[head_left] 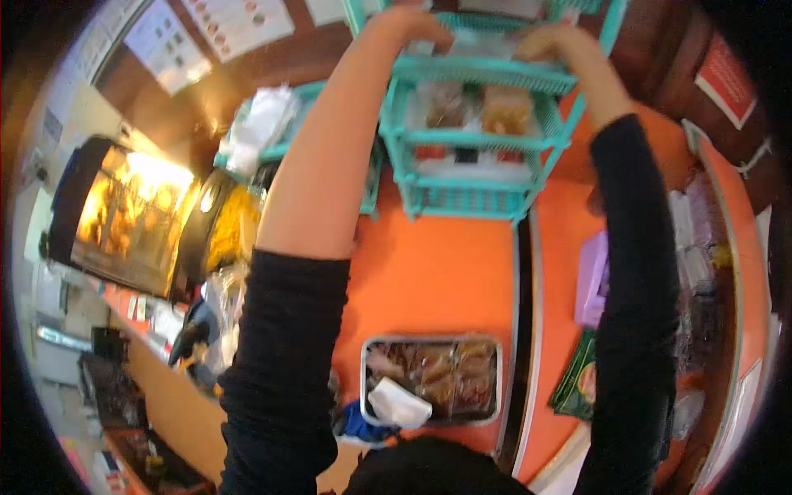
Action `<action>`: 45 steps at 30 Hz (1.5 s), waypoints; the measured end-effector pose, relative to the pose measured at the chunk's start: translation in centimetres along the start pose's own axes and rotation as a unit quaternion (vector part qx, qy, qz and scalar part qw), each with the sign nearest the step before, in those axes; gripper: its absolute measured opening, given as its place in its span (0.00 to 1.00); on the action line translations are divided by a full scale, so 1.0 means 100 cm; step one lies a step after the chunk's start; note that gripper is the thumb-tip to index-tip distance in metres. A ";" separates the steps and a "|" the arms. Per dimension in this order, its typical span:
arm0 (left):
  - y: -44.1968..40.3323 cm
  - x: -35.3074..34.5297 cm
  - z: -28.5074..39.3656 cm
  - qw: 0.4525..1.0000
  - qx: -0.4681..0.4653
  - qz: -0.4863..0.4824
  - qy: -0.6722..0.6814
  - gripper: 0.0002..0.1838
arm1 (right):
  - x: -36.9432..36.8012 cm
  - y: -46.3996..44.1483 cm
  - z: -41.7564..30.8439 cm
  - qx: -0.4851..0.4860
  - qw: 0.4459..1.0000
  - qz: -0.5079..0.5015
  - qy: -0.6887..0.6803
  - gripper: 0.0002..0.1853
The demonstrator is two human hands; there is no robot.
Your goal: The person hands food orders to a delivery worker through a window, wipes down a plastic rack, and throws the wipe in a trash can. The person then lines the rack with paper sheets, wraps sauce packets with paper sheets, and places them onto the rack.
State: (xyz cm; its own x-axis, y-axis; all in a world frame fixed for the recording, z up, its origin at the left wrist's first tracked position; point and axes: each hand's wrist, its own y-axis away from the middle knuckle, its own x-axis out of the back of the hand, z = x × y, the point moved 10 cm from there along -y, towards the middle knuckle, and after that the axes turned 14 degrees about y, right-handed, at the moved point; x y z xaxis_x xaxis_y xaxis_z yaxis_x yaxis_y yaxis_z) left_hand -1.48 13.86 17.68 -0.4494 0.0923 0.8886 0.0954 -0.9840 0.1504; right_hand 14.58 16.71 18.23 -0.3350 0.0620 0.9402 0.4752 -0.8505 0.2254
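Observation:
Both my arms reach up to a teal plastic shelf rack (470, 139) standing on the orange counter (437, 272). My left hand (417, 30) is at the rack's upper left, its fingers bent over the upper tier. At the upper right, my right hand (549, 43) has its fingers curled beside a blurred clear item on that same tier. Whether either hand grips anything is too blurred to tell. Packed goods (505, 111) sit on the tier below. Nearer to me on the counter lies a metal tray (364, 388) of wrapped food packs, with a white paper (399, 403) on it.
At the left stands a lit glass display case (132, 216), beside a yellow bundle (234, 227). A second teal rack with white plastic bags (262, 124) is left of the main one. On the right are a purple box (591, 280) and a green packet (576, 379).

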 end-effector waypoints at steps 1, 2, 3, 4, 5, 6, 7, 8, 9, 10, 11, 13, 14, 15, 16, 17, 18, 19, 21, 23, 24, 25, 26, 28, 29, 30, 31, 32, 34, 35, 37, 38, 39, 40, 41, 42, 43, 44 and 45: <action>0.001 -0.005 0.002 0.999 0.009 -0.001 -0.039 0.28 | 0.016 0.029 -0.007 0.010 0.990 0.112 -0.083 0.30; 0.010 0.009 0.020 0.989 -0.083 0.125 -0.010 0.24 | 0.031 0.065 -0.009 0.017 0.960 0.223 -0.167 0.26; 0.038 0.027 0.037 0.952 -0.172 0.253 0.014 0.23 | 0.039 0.097 -0.005 0.021 0.910 0.330 -0.251 0.23; 0.094 0.030 0.056 0.906 -0.269 0.307 0.110 0.23 | 0.035 0.122 -0.012 0.074 0.857 0.454 -0.233 0.21; 0.163 0.024 0.071 0.837 -0.363 0.357 0.199 0.24 | 0.026 0.156 -0.020 0.123 0.784 0.570 -0.213 0.19; 0.195 0.001 0.061 0.855 -0.304 0.304 0.289 0.20 | 0.007 0.200 -0.046 0.108 0.797 0.501 -0.319 0.14; 0.223 -0.021 0.048 0.859 -0.243 0.248 0.376 0.15 | -0.026 0.220 -0.069 0.114 0.806 0.446 -0.372 0.11; 0.257 -0.032 0.043 0.845 -0.292 0.306 0.328 0.12 | -0.068 0.232 -0.097 0.138 0.796 0.410 -0.424 0.06; 0.286 -0.051 0.032 0.824 -0.339 0.359 0.278 0.10 | -0.117 0.241 -0.137 0.161 0.860 0.227 -0.427 0.05; 0.293 -0.085 0.004 0.858 -0.263 0.302 0.323 0.11 | -0.176 0.249 -0.177 0.223 0.876 0.120 -0.410 0.07; 0.302 -0.120 -0.024 0.880 -0.184 0.242 0.365 0.13 | -0.223 0.268 -0.211 0.243 0.883 0.016 -0.400 0.09; 0.335 -0.169 -0.070 0.874 -0.070 0.217 0.428 0.09 | -0.309 0.302 -0.270 0.342 0.860 -0.069 -0.372 0.13; 0.352 -0.198 -0.095 0.872 -0.039 0.227 0.432 0.10 | -0.342 0.317 -0.289 0.345 0.869 -0.096 -0.341 0.15; 0.368 -0.224 -0.115 0.869 -0.007 0.235 0.435 0.10 | -0.346 0.332 -0.297 0.323 0.897 -0.122 -0.276 0.17; 0.385 -0.237 -0.121 0.868 -0.004 0.242 0.434 0.10 | -0.347 0.342 -0.306 0.334 0.901 -0.065 -0.270 0.17; 0.402 -0.255 -0.132 0.849 0.049 0.232 0.472 0.10 | -0.350 0.348 -0.314 0.344 0.901 -0.010 -0.264 0.17; 0.417 -0.276 -0.142 0.826 0.100 0.221 0.509 0.11 | -0.362 0.351 -0.322 0.351 0.899 -0.010 -0.261 0.17; 0.430 -0.288 -0.143 0.824 0.102 0.227 0.509 0.11 | -0.366 0.350 -0.324 0.337 0.905 0.019 -0.259 0.17; 0.454 -0.325 -0.157 0.781 0.174 0.238 0.551 0.11 | -0.370 0.348 -0.328 0.331 0.908 0.053 -0.250 0.16; 0.470 -0.355 -0.159 0.770 0.166 0.255 0.561 0.11 | -0.378 0.342 -0.325 0.303 0.911 0.010 -0.279 0.12; 0.476 -0.367 -0.159 0.764 0.158 0.261 0.569 0.11 | -0.374 0.342 -0.323 0.296 0.921 0.022 -0.251 0.11; 0.482 -0.374 -0.158 0.761 0.157 0.268 0.569 0.11 | -0.372 0.341 -0.323 0.302 0.921 0.025 -0.247 0.11; 0.485 -0.381 -0.154 0.778 0.153 0.257 0.553 0.11 | -0.381 0.335 -0.319 0.271 0.922 -0.011 -0.278 0.10; 0.490 -0.405 -0.149 0.769 0.163 0.229 0.574 0.10 | -0.388 0.328 -0.313 0.249 0.907 0.038 -0.337 0.09; 0.491 -0.421 -0.148 0.768 0.162 0.233 0.575 0.10 | -0.395 0.325 -0.313 0.251 0.907 0.041 -0.335 0.09; 0.490 -0.438 -0.149 0.742 0.158 0.247 0.603 0.10 | -0.406 0.322 -0.314 0.247 0.880 -0.004 -0.406 0.09; 0.490 -0.438 -0.145 0.716 0.154 0.261 0.629 0.10 | -0.412 0.321 -0.314 0.240 0.845 -0.048 -0.475 0.10; 0.493 -0.435 -0.139 0.747 0.170 0.254 0.591 0.11 | -0.413 0.321 -0.312 0.243 0.846 -0.046 -0.473 0.10; 0.495 -0.436 -0.137 0.752 0.177 0.273 0.573 0.11 | -0.417 0.321 -0.309 0.246 0.808 -0.075 -0.530 0.12; 0.497 -0.435 -0.138 0.758 0.186 0.290 0.554 0.11 | -0.420 0.321 -0.307 0.248 0.809 -0.072 -0.529 0.12; 0.500 -0.433 -0.138 0.775 0.183 0.300 0.526 0.12 | -0.429 0.324 -0.310 0.239 0.727 -0.154 -0.626 0.11; 0.502 -0.429 -0.137 0.791 0.182 0.306 0.498 0.13 | -0.426 0.326 -0.308 0.241 0.727 -0.153 -0.625 0.11; 0.504 -0.429 -0.136 0.791 0.181 0.309 0.496 0.13 | -0.424 0.327 -0.305 0.234 0.716 -0.163 -0.638 0.10; 0.507 -0.427 -0.136 0.790 0.182 0.318 0.492 0.12 | -0.420 0.329 -0.303 0.227 0.704 -0.172 -0.651 0.08; 0.509 -0.426 -0.135 0.789 0.183 0.326 0.488 0.11 | -0.417 0.330 -0.301 0.229 0.703 -0.171 -0.651 0.08; 0.510 -0.428 -0.134 0.789 0.181 0.327 0.487 0.11 | -0.413 0.330 -0.298 0.228 0.700 -0.162 -0.657 0.08; 0.509 -0.429 -0.133 0.796 0.184 0.326 0.475 0.12 | -0.409 0.331 -0.296 0.227 0.696 -0.153 -0.663 0.07; 0.509 -0.430 -0.132 0.803 0.186 0.325 0.464 0.12 | -0.406 0.331 -0.294 0.228 0.696 -0.152 -0.664 0.07; 0.509 -0.431 -0.131 0.804 0.185 0.326 0.462 0.12 | -0.401 0.332 -0.292 0.230 0.696 -0.140 -0.666 0.08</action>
State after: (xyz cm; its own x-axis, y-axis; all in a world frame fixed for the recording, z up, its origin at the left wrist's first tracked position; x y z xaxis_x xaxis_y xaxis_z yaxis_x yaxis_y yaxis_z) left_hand 11.15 -42.17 -18.68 -0.6486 -0.7452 0.1547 0.7588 -0.6490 0.0549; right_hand 20.07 -29.24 -19.46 0.4387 0.8811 0.1764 0.8558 -0.4696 0.2169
